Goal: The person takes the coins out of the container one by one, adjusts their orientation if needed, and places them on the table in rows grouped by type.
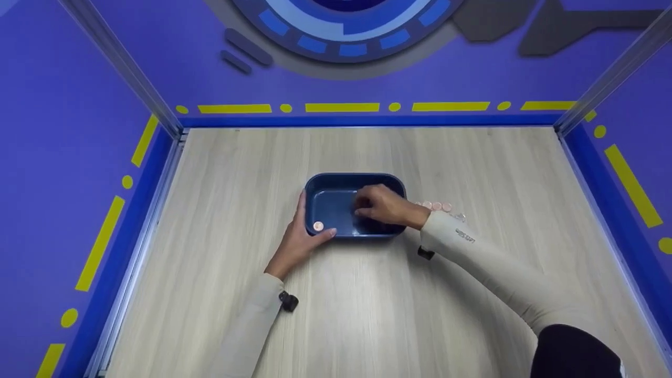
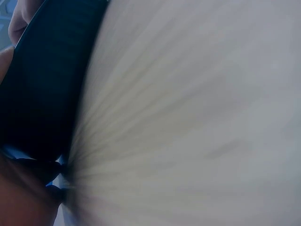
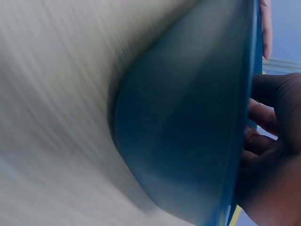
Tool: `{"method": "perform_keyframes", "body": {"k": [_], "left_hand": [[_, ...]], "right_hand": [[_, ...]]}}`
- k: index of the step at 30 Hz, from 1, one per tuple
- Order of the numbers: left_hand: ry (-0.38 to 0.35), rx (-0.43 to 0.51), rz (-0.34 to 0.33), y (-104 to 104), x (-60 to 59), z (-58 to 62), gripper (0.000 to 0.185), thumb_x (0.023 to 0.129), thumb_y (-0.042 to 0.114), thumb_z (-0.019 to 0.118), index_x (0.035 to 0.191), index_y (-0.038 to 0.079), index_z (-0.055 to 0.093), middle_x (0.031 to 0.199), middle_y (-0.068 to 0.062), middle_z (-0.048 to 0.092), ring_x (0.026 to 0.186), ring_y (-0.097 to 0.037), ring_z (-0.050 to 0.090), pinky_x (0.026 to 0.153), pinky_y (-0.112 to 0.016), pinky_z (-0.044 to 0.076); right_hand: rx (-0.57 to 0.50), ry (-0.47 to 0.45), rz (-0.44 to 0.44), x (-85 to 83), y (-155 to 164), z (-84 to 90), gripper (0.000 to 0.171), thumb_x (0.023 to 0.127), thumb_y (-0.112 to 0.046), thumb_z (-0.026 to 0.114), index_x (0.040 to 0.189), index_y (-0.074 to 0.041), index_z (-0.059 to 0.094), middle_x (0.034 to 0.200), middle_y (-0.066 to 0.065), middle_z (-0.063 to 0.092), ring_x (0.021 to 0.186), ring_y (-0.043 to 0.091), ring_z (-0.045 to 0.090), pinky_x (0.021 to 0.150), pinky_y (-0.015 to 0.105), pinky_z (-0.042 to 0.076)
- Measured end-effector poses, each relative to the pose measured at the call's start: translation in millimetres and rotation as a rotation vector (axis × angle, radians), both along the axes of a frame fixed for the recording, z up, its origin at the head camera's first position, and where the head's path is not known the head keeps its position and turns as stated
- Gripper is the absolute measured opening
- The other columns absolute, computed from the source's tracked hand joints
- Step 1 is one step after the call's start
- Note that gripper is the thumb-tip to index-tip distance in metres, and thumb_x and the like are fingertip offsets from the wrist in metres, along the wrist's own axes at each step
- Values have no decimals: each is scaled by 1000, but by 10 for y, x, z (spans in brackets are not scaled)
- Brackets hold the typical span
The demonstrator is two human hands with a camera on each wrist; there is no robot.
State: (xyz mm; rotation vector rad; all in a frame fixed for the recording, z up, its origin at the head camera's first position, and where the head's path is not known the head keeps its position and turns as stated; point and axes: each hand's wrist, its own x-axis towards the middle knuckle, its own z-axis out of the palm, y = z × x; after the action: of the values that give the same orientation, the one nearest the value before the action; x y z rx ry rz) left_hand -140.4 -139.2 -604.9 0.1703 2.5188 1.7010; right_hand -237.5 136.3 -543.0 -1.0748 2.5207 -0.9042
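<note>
A dark blue rectangular tray (image 1: 357, 177) stands in the middle of the wooden table (image 1: 488, 168). One copper coin (image 1: 318, 226) lies in its front left corner. My left hand (image 1: 298, 239) grips that corner, fingers along the left wall and thumb on the front rim. My right hand (image 1: 386, 206) reaches inside the tray with fingers curled downward; what they hold is hidden. A short row of copper coins (image 1: 437, 206) lies on the table just right of the tray. The wrist views are blurred and show the tray's outer wall (image 2: 47, 80) (image 3: 188, 132) and my right hand's fingers (image 3: 275, 141).
Blue and purple walls with yellow dashes (image 1: 341, 107) enclose the table on three sides, with metal posts (image 1: 126, 68) at the back corners. Bare wood lies all round the tray.
</note>
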Motion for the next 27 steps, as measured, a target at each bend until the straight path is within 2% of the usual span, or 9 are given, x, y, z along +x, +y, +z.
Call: {"method": "perform_keyframes", "body": {"k": [7,18,27], "left_hand": [[-14,-1,7,-4,0,-3,130,88,58,90,178,37,0,179,-12,30,156,-31,42,127,-55,33],[-10,0,5,-1,-18,5,131,88,57,90,179,32,-1,182,-10,22,161,-32,35,129,-56,31],[-4,7,-6,4,-21,-1,131,89,57,89,179,26,-1,183,-8,19,163,-29,32,130,-55,29]], "right_hand": [[23,-45,51,4,-133,-52,21,100,-10,81,118,0,81,112,12,81,104,27,76,94,44,62],[-1,-83,145,-35,-363,-132,19,100,-6,79,117,4,80,107,15,80,95,22,72,88,45,62],[33,-126,187,-47,-543,-153,20,102,-5,77,120,3,80,113,15,80,100,22,71,94,44,61]]}}
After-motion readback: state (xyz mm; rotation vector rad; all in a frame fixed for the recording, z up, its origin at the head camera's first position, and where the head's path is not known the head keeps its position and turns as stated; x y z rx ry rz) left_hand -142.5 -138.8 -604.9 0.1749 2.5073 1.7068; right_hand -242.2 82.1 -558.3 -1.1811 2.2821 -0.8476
